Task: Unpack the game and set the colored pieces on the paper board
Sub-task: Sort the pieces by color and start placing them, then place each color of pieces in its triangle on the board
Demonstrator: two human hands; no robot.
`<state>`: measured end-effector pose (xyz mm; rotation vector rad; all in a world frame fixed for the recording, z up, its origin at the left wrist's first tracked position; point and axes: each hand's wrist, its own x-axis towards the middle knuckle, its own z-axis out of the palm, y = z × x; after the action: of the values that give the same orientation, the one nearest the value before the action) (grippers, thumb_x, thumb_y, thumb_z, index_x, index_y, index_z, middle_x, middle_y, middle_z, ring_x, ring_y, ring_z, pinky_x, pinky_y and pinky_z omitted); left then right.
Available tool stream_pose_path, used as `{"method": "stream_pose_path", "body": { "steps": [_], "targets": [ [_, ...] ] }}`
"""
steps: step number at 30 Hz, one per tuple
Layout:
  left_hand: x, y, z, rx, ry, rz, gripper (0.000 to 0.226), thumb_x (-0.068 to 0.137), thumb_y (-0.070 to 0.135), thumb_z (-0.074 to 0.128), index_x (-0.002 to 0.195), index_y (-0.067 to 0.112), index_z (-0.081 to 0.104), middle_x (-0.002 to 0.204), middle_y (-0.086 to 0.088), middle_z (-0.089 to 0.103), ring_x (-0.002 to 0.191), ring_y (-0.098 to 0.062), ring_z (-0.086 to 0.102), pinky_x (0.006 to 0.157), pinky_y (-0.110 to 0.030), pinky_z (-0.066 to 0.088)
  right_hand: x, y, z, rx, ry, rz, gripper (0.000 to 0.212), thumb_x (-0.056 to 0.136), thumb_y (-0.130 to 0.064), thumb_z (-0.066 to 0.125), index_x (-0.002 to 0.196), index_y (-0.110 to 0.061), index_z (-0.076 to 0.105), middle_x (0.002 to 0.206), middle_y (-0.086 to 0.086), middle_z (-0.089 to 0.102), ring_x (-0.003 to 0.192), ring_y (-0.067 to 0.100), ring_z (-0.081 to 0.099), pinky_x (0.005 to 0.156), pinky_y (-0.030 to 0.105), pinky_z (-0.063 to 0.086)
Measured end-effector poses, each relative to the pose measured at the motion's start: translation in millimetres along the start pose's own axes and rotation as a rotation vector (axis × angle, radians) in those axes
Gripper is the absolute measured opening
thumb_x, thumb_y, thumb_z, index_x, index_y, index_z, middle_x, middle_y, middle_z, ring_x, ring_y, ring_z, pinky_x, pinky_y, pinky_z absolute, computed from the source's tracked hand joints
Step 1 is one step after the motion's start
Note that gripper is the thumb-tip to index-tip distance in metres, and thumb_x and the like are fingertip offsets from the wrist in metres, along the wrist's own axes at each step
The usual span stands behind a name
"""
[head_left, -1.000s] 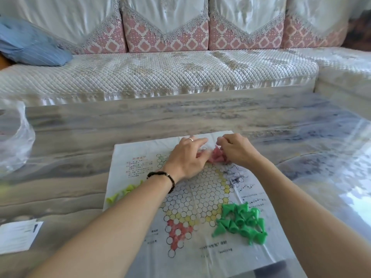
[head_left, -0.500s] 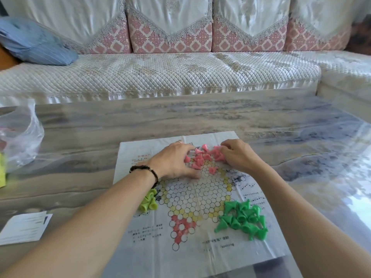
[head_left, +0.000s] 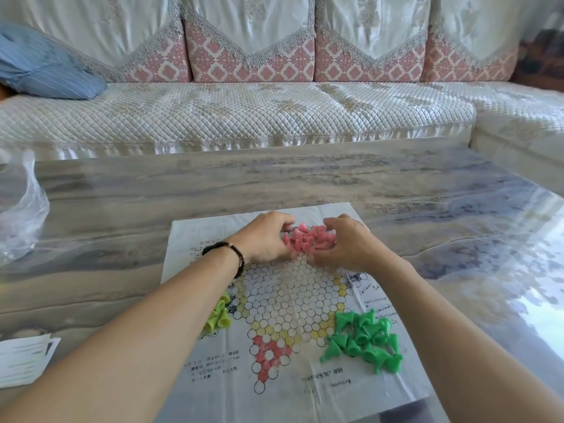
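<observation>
A paper board [head_left: 293,303] with a star of printed circles lies flat on the table. At its far point sits a heap of pink cone pieces [head_left: 308,239]. My left hand [head_left: 262,239] and my right hand [head_left: 348,245] cup this heap from both sides, fingers curled around it. A pile of green cone pieces [head_left: 364,340] lies on the board's near right. A few yellow-green pieces [head_left: 218,319] lie at the board's left, partly hidden by my left forearm.
The board rests on a glossy marble-patterned table [head_left: 305,181]. A clear plastic bag [head_left: 21,209] sits at the far left and a printed leaflet [head_left: 24,358] at the near left. A quilted sofa [head_left: 244,111] with a blue cushion [head_left: 45,65] stands beyond the table.
The pink pieces lay spread between my hands half a second ago; now both hands have closed in and gathered them into one tight heap. The view has shifted slightly.
</observation>
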<state>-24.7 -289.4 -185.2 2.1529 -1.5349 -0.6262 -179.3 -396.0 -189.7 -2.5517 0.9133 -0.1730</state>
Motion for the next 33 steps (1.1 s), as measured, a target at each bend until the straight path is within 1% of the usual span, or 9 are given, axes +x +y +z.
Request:
{"method": "stream_pose_path", "body": {
  "steps": [3,5,7,10,15,20,25,30,33],
  "targets": [
    [7.3,2.3,2.7,-0.042,0.023,0.017,0.029,0.078,0.018,0.078,0.096,0.018,0.056,0.109,0.003,0.058,0.096,-0.019,0.063,0.091,-0.037,0.05,13.5,0.2,2.5,0.034,0.041,0.003,0.062,0.073,-0.034,0.076,0.123,-0.003,0.056,0.123,0.008,0.055,0.104,0.025,0.057,0.086,0.033,0.05],
    [9.1,3.5,1.9,-0.065,0.015,0.023,0.056,0.076,0.019,0.081,0.126,0.012,0.057,0.128,0.001,0.058,0.103,-0.017,0.062,0.093,-0.031,0.049,17.3,1.8,0.6,0.08,0.025,-0.001,0.061,0.074,-0.029,0.076,0.125,-0.003,0.055,0.124,0.007,0.057,0.101,0.024,0.061,0.088,0.036,0.053],
    [8.3,2.1,-0.2,-0.072,0.001,0.021,0.065,0.073,0.017,0.083,0.13,0.012,0.054,0.133,-0.001,0.055,0.102,-0.019,0.063,0.094,-0.034,0.05,15.6,3.5,-1.3,0.13,0.005,0.0,0.071,0.073,-0.026,0.077,0.135,-0.006,0.048,0.128,0.005,0.056,0.099,0.021,0.062,0.089,0.037,0.054],
    [7.1,1.4,-1.5,-0.041,0.001,0.051,0.036,0.072,0.014,0.082,0.101,0.013,0.06,0.113,-0.007,0.066,0.088,-0.023,0.065,0.087,-0.044,0.053,11.1,5.0,-2.4,0.185,-0.001,0.015,0.078,0.071,-0.021,0.08,0.138,-0.007,0.044,0.126,0.005,0.057,0.094,0.017,0.064,0.086,0.035,0.055],
    [10.7,8.9,5.0,0.0,0.061,0.102,0.036,0.081,0.015,0.074,0.116,0.016,0.064,0.094,0.002,0.067,0.078,-0.013,0.06,0.073,-0.028,0.053,13.4,-3.5,0.3,0.178,0.012,0.003,0.046,0.073,-0.017,0.075,0.113,-0.003,0.06,0.104,0.01,0.067,0.086,0.023,0.067,0.08,0.041,0.058],
    [-5.0,-0.6,-2.5,0.063,0.125,0.095,0.061,0.087,0.031,0.069,0.141,0.018,0.043,0.139,-0.005,0.048,0.123,-0.022,0.051,0.101,-0.034,0.044,7.6,-2.2,-1.1,0.199,0.026,0.019,0.079,0.074,-0.026,0.077,0.141,-0.01,0.04,0.133,0.008,0.053,0.107,0.021,0.06,0.094,0.038,0.051],
    [-53.8,-20.5,-18.1,0.1,0.252,0.06,0.055,0.094,0.041,0.056,0.141,0.016,0.044,0.139,-0.004,0.048,0.128,-0.019,0.046,0.105,-0.033,0.039,-5.9,-11.2,-2.8,0.123,0.144,0.113,0.06,0.087,-0.034,0.06,0.141,-0.014,0.04,0.143,0.008,0.044,0.123,0.023,0.049,0.101,0.038,0.043],
    [-119.0,-55.3,-18.2,0.143,0.37,0.043,0.048,0.098,0.043,0.042,0.138,0.016,0.049,0.141,-0.001,0.047,0.13,-0.015,0.042,0.103,-0.032,0.038,-38.0,-59.2,-0.3,0.109,0.348,0.006,0.027,0.091,-0.026,0.055,0.114,-0.014,0.064,0.113,0.002,0.063,0.098,0.017,0.061,0.081,0.029,0.053],
    [-154.5,-77.8,-13.1,0.136,0.427,0.018,0.067,0.092,0.057,0.025,0.135,0.014,0.052,0.136,-0.001,0.052,0.125,-0.016,0.047,0.098,-0.027,0.037,-52.8,-92.6,19.5,0.141,0.345,-0.124,0.019,0.089,-0.018,0.057,0.102,-0.011,0.07,0.094,0.0,0.07,0.084,0.013,0.062,0.081,0.028,0.053]
  ]
}}
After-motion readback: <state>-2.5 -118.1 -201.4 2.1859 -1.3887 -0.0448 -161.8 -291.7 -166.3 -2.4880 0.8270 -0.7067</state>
